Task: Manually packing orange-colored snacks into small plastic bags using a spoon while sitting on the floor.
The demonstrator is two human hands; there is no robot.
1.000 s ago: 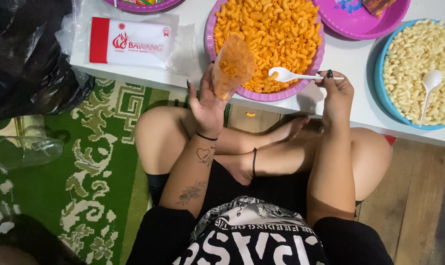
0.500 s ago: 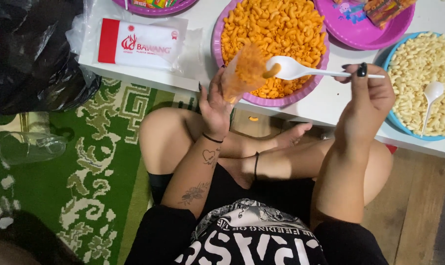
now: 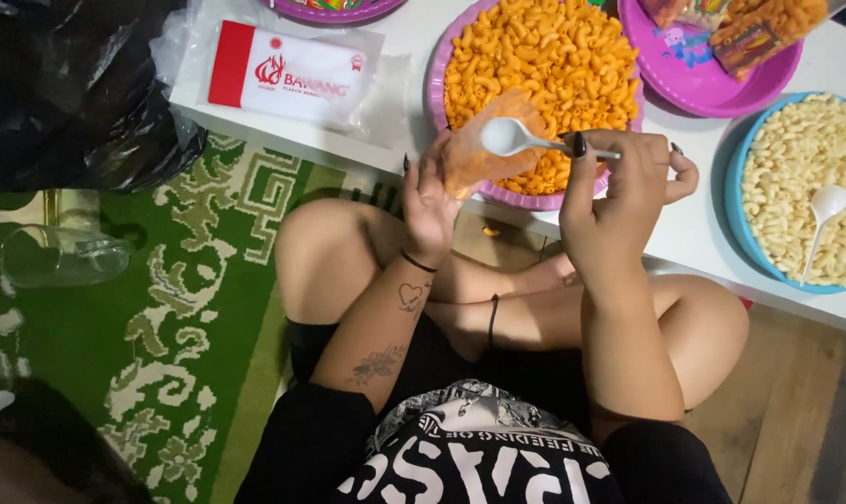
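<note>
My left hand (image 3: 429, 201) holds a small clear plastic bag (image 3: 479, 149) partly filled with orange macaroni snacks, at the near rim of a purple bowl (image 3: 439, 67) heaped with the same orange snacks. My right hand (image 3: 619, 191) grips the handle of a white plastic spoon (image 3: 509, 136). The spoon's bowl sits at the bag's mouth. I sit cross-legged on the floor at the edge of a low white table (image 3: 693, 229).
A blue bowl (image 3: 735, 201) of pale macaroni snacks with a second white spoon (image 3: 822, 210) stands at the right. A purple plate (image 3: 712, 89) with packets lies behind. A pack of plastic bags (image 3: 287, 75) lies at the left, beside a black bag (image 3: 68, 93). A clear cup (image 3: 59, 257) lies on the green rug.
My right hand lifted the spoon out of the orange snacks and swung it left to the bag's mouth. The left hand kept the bag up by the bowl's rim.
</note>
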